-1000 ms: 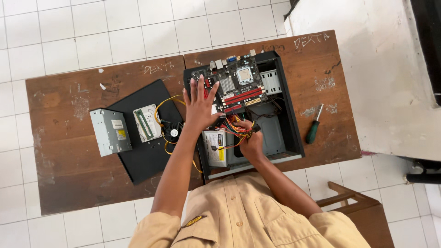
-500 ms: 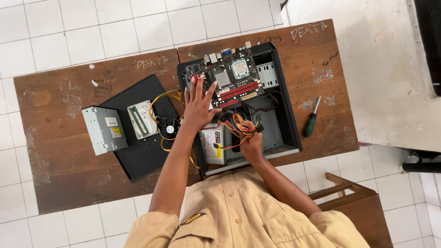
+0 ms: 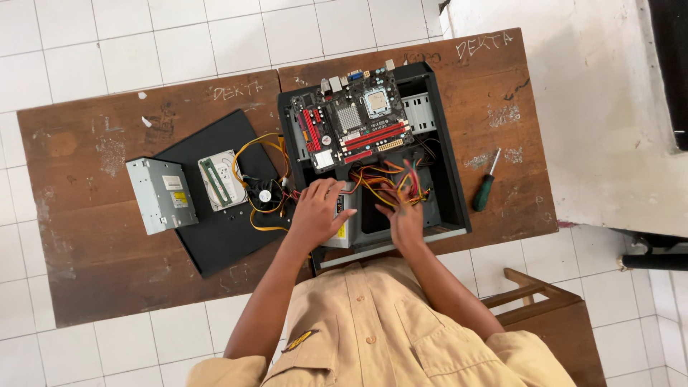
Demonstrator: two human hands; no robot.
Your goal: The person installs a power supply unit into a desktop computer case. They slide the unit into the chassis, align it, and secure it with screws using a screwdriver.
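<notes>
Yellow-labelled power supply [image 3: 342, 228] (grey box) under left hand [image 3: 320, 209]

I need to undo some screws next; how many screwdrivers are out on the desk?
1. The screwdriver, green-handled, lies on the desk just right of the computer case. Others could be hidden under the case or the cables.

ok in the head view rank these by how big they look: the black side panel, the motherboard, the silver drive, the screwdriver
1. black side panel
2. motherboard
3. silver drive
4. screwdriver
All lie at about the same depth, so the order is fairly safe.
</notes>
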